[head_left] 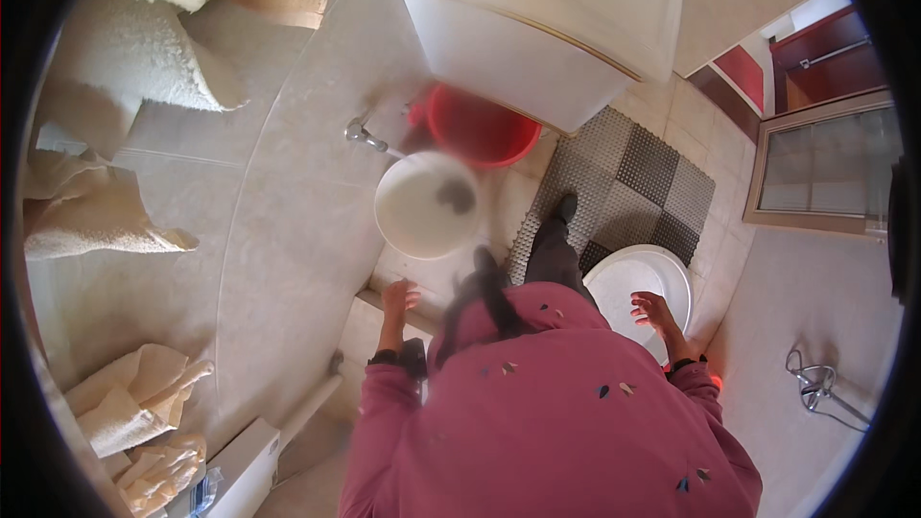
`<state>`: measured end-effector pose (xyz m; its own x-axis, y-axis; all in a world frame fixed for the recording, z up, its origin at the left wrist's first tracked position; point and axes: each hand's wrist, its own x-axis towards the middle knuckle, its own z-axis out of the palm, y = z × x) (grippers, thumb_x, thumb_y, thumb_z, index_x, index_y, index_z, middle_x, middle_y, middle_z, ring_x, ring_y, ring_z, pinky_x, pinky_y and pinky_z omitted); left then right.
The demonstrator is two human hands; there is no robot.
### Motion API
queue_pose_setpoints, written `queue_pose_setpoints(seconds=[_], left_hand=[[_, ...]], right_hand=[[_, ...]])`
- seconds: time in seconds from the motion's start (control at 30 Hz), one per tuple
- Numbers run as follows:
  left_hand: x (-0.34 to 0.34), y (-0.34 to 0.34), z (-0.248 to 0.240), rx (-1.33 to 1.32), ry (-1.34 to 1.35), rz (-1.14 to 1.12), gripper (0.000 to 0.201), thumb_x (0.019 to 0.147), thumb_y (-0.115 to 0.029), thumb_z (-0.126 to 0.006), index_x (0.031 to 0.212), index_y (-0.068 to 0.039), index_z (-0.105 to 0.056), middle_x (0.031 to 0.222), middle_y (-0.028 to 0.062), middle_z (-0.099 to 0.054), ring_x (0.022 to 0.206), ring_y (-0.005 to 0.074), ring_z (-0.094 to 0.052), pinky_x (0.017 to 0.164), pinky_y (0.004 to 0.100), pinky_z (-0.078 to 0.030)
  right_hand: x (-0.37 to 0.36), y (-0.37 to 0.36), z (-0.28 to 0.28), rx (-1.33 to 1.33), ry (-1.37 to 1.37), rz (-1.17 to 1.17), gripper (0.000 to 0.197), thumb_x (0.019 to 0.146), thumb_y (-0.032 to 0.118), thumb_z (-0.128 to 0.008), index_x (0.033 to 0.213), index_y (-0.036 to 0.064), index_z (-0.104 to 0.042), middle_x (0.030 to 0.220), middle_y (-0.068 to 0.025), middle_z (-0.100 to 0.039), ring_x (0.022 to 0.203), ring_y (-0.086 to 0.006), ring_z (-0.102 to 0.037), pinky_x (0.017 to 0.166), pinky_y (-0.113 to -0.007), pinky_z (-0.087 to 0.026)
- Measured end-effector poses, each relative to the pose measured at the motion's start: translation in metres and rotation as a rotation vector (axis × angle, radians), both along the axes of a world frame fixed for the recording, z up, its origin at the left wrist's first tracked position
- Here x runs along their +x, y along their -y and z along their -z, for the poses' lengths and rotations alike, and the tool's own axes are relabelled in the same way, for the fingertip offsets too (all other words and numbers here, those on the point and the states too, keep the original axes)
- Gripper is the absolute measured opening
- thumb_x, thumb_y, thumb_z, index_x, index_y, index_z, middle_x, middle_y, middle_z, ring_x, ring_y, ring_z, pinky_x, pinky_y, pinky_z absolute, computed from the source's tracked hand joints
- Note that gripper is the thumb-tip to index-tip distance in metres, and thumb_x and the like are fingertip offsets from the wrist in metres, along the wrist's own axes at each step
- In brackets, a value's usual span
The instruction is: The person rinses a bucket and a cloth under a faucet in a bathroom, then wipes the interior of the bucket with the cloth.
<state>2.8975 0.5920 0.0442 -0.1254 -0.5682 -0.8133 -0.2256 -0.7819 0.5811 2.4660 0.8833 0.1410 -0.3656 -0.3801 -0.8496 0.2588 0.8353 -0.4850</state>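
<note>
My left hand is held out with its fingers loosely stretched and nothing visible in it. Nearest to it stands a round white bucket, below a chrome wall tap. Inside the bucket shows a dark blurred patch; whether it is an object or a reflection is unclear. My right hand, slightly curled with fingers apart, hovers over a round white basin beside my legs. No object is seen in that hand. A red basin sits behind the white bucket, partly covered by it.
A white washbasin on a cabinet juts out ahead. Under my foot lies a grey and black studded mat. Pale fleecy cloths hang at the left. On the right are an open glazed window and a chrome shower fitting.
</note>
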Motion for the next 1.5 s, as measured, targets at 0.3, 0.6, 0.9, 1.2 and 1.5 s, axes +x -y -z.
queue_pose_setpoints(seconds=[0.3,0.6,0.9,1.2,1.5], left_hand=[[0.015,-0.040,-0.012,-0.014,0.075,-0.045,0.026,0.074,-0.021,-0.039,0.094,-0.006,-0.047,0.079,0.0057,-0.051,0.058,0.0154,-0.053,0.048,0.0262,-0.042],[0.027,-0.036,-0.018,-0.015,0.149,-0.108,0.021,0.072,-0.009,-0.042,0.090,-0.003,-0.050,0.066,0.0052,-0.053,0.049,0.0135,-0.052,0.037,0.0209,-0.038],[0.030,-0.020,-0.002,-0.006,0.105,-0.126,0.031,0.071,-0.009,-0.043,0.101,-0.002,-0.042,0.072,0.0073,-0.051,0.048,0.0145,-0.052,0.035,0.0226,-0.039],[0.029,-0.014,0.002,-0.050,0.196,-0.115,0.035,0.070,-0.011,-0.041,0.104,-0.002,-0.039,0.080,0.0081,-0.050,0.052,0.0153,-0.052,0.040,0.0252,-0.042],[0.019,-0.019,-0.001,-0.035,0.150,-0.248,0.031,0.070,-0.006,-0.039,0.101,-0.004,-0.042,0.065,0.0089,-0.050,0.046,0.0157,-0.051,0.034,0.0253,-0.042]], right_hand=[[-0.004,0.005,0.009,-0.012,0.037,-0.095,0.026,0.073,0.014,-0.042,0.095,0.0020,-0.047,0.082,-0.0061,-0.050,0.065,-0.0151,-0.052,0.050,-0.026,-0.043],[0.007,0.005,0.013,0.021,0.089,-0.123,0.027,0.073,0.015,-0.044,0.096,0.0020,-0.047,0.086,-0.0059,-0.050,0.067,-0.0155,-0.052,0.051,-0.027,-0.043],[0.017,-0.010,0.014,0.038,0.094,-0.068,0.027,0.074,0.020,-0.044,0.097,0.0048,-0.047,0.085,-0.0049,-0.049,0.067,-0.0148,-0.050,0.050,-0.027,-0.043],[0.018,-0.014,0.006,-0.031,0.122,-0.086,0.026,0.074,0.017,-0.043,0.097,0.0053,-0.047,0.084,-0.0053,-0.050,0.067,-0.0159,-0.052,0.052,-0.029,-0.042],[0.004,0.013,0.006,0.011,0.071,-0.103,0.027,0.074,0.018,-0.042,0.096,0.0037,-0.047,0.085,-0.0076,-0.051,0.067,-0.0169,-0.052,0.052,-0.028,-0.043]])
